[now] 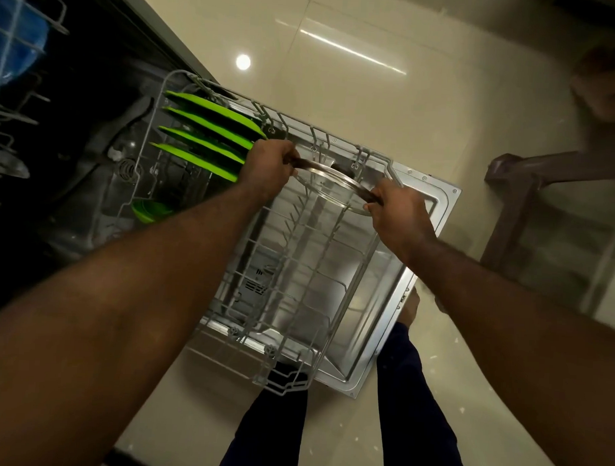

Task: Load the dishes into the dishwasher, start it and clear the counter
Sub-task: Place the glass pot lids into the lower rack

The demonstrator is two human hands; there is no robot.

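Note:
A round glass lid (pixel 330 184) with a metal rim and a dark knob hangs over the pulled-out lower rack (pixel 298 267) of the open dishwasher. My left hand (pixel 266 165) grips the lid's left rim. My right hand (pixel 401 215) grips its right rim. Several green plates (pixel 205 135) stand on edge in the far left of the rack, right beside my left hand. A green bowl (pixel 148 210) lies lower at the rack's left side. The rack's tines under the lid hold nothing.
The open dishwasher door (pixel 413 243) lies flat beneath the rack. An upper rack (pixel 12 65) with a blue item sits at the far left. A brown plastic stool (pixel 544 206) stands on the tiled floor to the right. My legs are below the door's edge.

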